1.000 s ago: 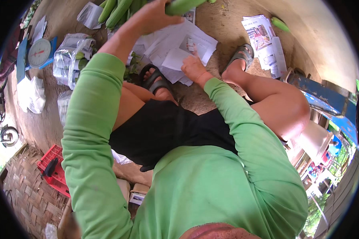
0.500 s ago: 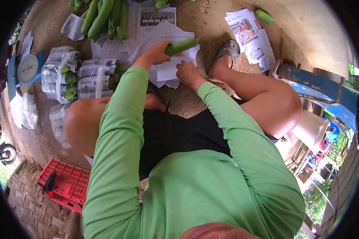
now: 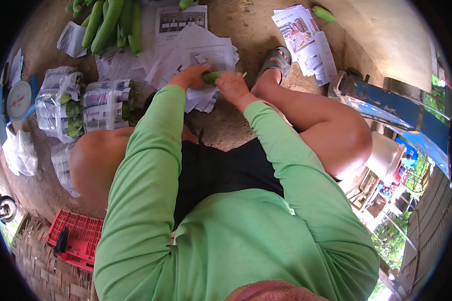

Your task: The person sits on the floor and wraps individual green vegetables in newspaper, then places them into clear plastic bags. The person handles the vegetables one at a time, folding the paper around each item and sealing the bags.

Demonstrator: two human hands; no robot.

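Green cucumber [image 3: 212,77], long & slim, lies roughly horizontal w/ its middle showing betw. two hands, ends mostly hidden. Sits on top sheet of loose paper stack [image 3: 206,50], white printed pages fanned out on dirt floor, just ahead of the knees.

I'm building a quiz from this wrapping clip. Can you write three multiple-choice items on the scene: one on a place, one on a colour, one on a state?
1. Where does the loose pile of green gourds lie?
A. top left, on the ground
B. in the red crate
C. on the scale

2. What colour are the person's sleeves?
A. blue
B. green
C. white

3. How is the gourd at the paper stack held?
A. by both hands
B. by one hand only
C. lying untouched

Answers:
1. A, they lie at the upper left.
2. B, both forearms are green.
3. A, left hand and right hand grip the gourd.
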